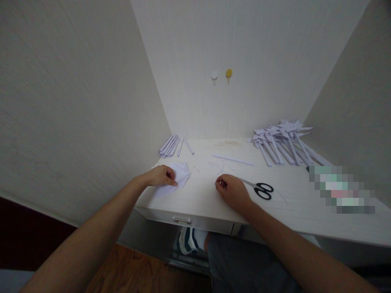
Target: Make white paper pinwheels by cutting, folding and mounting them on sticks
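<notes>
My left hand (pixel 160 176) rests on the left part of the white desk (pixel 201 199), fingers curled and pinched on a folded white paper piece (pixel 180 174). My right hand (pixel 232 189) lies near the desk's middle, fingers curled down onto the surface; I cannot make out anything in them. Black-handled scissors (pixel 259 188) lie just to the right of it, touching or almost touching its back.
A bundle of rolled paper sticks (pixel 171 145) lies at the back left. A single paper stick (pixel 233 159) lies mid-desk with small paper scraps near it. A heap of finished paper pinwheels (pixel 282 142) fills the back right. Two wall hooks (pixel 221 75) hang above. A drawer handle (pixel 181 220) sits below the desk's edge.
</notes>
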`<state>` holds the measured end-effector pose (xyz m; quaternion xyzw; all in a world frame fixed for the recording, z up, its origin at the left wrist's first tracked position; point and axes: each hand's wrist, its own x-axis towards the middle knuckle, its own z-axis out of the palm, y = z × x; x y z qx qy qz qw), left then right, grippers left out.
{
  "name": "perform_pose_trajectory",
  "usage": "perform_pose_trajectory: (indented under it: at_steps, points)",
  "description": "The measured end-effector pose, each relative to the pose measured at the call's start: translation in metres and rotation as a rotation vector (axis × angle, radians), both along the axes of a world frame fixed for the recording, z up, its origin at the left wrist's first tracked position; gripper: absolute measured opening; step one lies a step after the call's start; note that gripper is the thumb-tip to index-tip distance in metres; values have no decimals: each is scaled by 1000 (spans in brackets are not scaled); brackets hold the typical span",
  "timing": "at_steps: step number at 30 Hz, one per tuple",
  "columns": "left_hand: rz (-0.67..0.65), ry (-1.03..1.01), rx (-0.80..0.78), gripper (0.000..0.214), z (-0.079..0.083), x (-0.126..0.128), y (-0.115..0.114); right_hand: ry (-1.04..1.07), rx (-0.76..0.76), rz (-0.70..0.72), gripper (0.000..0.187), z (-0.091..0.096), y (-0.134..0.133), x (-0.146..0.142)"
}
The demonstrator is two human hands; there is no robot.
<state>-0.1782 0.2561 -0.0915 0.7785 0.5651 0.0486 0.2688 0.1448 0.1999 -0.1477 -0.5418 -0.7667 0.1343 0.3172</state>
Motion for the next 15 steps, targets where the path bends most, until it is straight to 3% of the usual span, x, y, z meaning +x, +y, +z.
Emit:
perform_pose_trajectory:
  at_steps: [4, 8, 12, 14, 15]
  points:
    - [10, 19, 64, 17, 4, 6, -9, 14, 4, -8, 13, -1, 1, 0]
    - [91, 86, 219, 10, 24, 9, -20, 56, 8, -12, 13, -2, 1, 0]
    - [242, 104, 594, 22, 52, 19, -47, 158, 25, -15, 12, -3, -1, 0]
    - [278, 67, 808, 27, 57, 31, -69, 235, 32, -15, 8, -2, -4, -1]
    - [260, 15, 1010, 25, 55, 39, -81, 281, 36, -12, 8, 1, -7, -3]
